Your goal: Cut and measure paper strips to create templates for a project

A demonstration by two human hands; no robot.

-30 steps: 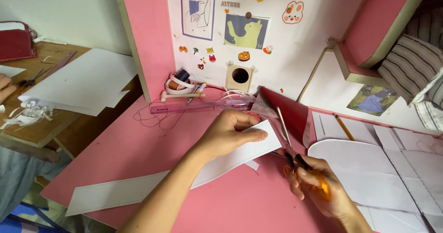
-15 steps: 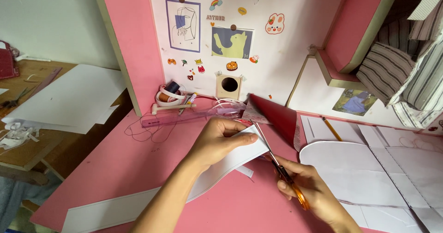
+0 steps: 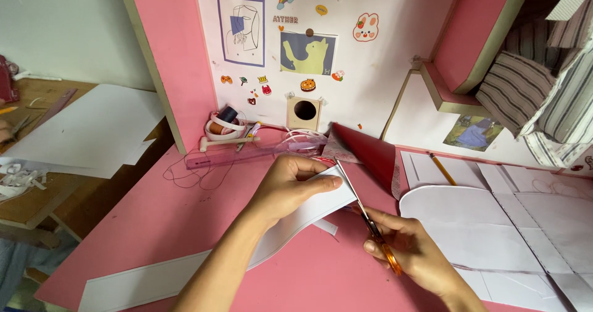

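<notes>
At frame centre, the left hand pinched the long white paper strip near its cut end; thin and floppy, it likely needed holding close to the blades. The right hand gripped orange-handled scissors, fingers closed through the handles.

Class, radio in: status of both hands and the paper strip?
Left hand grips white paper strip. Right hand works orange-handled scissors at its end. Red sheet lies close behind.

Pink desk, white wall (stickered)
</notes>
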